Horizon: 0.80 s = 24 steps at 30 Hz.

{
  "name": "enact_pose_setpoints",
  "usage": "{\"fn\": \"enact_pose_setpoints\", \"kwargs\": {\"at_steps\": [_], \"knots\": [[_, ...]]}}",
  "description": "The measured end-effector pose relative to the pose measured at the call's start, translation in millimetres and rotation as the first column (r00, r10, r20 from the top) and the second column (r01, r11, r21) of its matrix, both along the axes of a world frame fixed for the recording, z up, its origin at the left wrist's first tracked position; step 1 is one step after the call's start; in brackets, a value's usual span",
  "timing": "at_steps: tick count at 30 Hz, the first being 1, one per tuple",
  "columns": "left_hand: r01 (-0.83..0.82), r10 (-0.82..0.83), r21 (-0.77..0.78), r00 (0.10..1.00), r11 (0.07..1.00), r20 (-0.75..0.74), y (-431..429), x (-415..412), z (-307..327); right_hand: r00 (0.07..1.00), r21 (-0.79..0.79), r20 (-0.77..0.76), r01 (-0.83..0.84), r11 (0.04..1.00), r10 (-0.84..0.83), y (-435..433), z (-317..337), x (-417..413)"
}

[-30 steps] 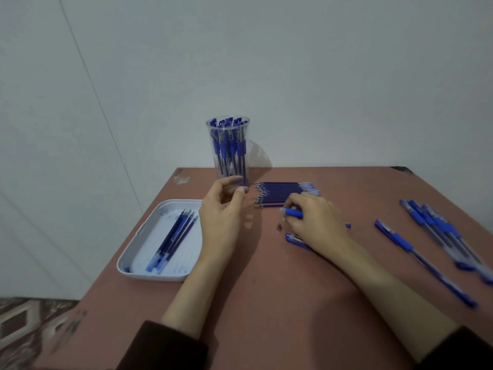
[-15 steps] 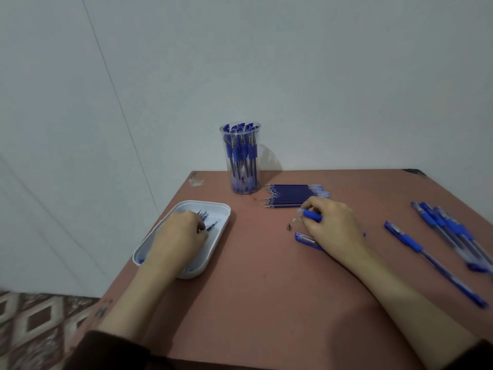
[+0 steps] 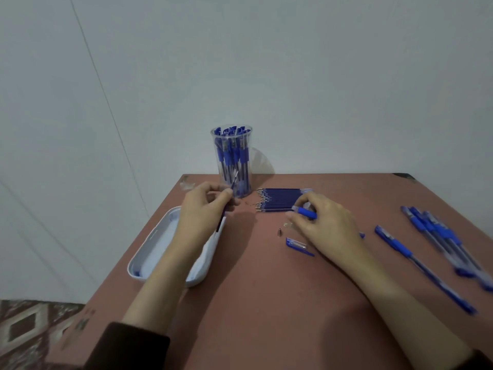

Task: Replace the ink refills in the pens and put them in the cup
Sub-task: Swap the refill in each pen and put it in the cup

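Leaving the tray (image 3: 150, 238), left fingers (image 3: 213, 195) pinch a refill (image 3: 222, 221); right fingers (image 3: 301, 203) still grip a pen (image 3: 307, 211).

Pale wall (image 3: 293, 62); reddish-brown table (image 3: 266, 303); patterned floor (image 3: 26, 324).

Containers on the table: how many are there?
2. The clear plastic cup, full of blue pens, stands at the table's far edge; the white tray lies near the left edge, partly covered by the left forearm. No other is visible.
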<state>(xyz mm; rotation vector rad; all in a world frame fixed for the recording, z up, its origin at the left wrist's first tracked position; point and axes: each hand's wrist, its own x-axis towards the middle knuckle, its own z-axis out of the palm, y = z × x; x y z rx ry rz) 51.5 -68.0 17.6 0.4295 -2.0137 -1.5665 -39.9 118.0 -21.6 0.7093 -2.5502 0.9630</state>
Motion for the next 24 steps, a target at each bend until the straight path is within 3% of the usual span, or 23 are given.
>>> {"fn": "enact_pose_setpoints", "kwargs": {"at_steps": [3, 6, 24], "knots": [[0.026, 0.022, 0.243, 0.981, 0.970, -0.190, 18.7, -16.5, -1.4, 0.999, 0.020, 0.042, -0.003, 1.000, 0.002, 3.0, 3.2, 0.3], [0.077, 0.033, 0.370, 0.959, 0.926, -0.283, 25.3, -29.4, -4.4, 0.998, 0.026, 0.061, -0.018, 0.999, 0.016, 3.8, 3.4, -2.3], [0.214, 0.106, 0.632, 0.897, 0.745, -0.430, 35.9, -48.2, -22.2, 0.992, 0.062, 0.020, -0.129, 0.990, 0.128, 1.6, -2.4, -5.0]]}}
